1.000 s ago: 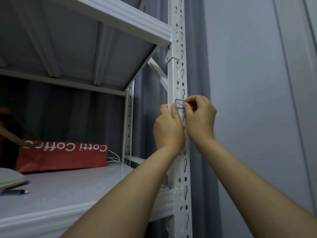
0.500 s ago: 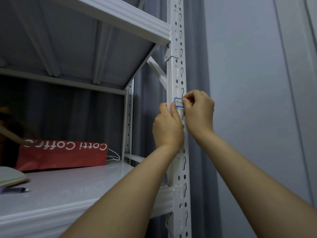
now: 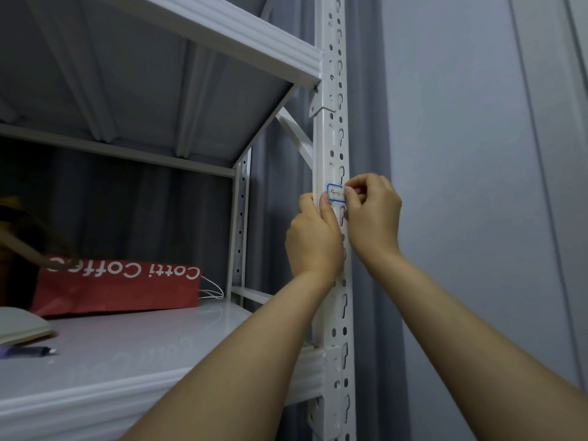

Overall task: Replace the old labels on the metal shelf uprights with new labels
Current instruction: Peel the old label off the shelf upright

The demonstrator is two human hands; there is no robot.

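Left hand (image 3: 313, 237) grips the shelf upright (image 3: 332, 138); right hand (image 3: 372, 214) pinches the blue-bordered label (image 3: 335, 194) stuck on it.

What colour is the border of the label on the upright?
Blue, round a white label on the upright; head view.

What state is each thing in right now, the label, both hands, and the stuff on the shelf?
label, on the upright, reads 4-2, right edge pinched.
left hand, wrapped round the upright, thumb at label's left edge.
right hand, pinching the label.
bag, lying on its side on the shelf.
pen, lying flat on the shelf.
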